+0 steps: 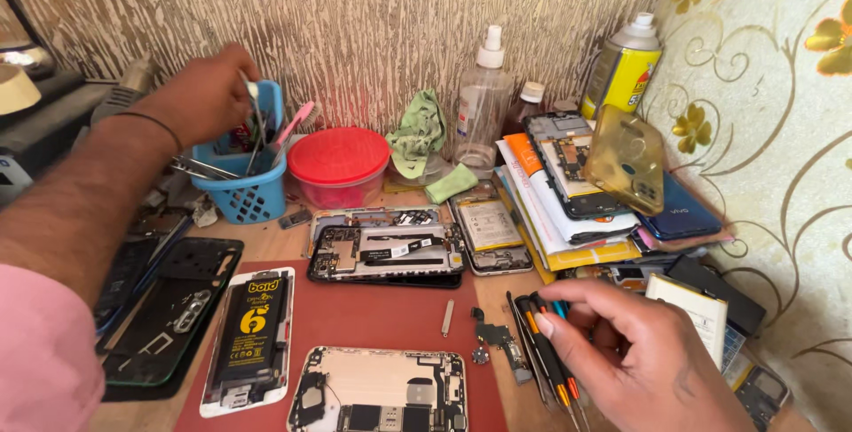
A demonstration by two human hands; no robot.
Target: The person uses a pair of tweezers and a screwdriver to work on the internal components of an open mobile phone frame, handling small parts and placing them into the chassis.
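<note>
Open room for your hands: bare red mat (373, 321) between the opened phones (382, 253) and the stripped phone frame (380, 389). Blocked at the back: blue basket (244, 192), red-lidded tub (338, 168), spray bottle (482, 103). Blocked to your right: stacked phones and papers (577, 192), screwdrivers (546, 352).

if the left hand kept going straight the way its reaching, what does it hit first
Most likely the blue basket of tools: the left hand is over its rim, fingers on a metal tool standing in it. Past that comes the textured wall, though depth is hard to judge.
</note>
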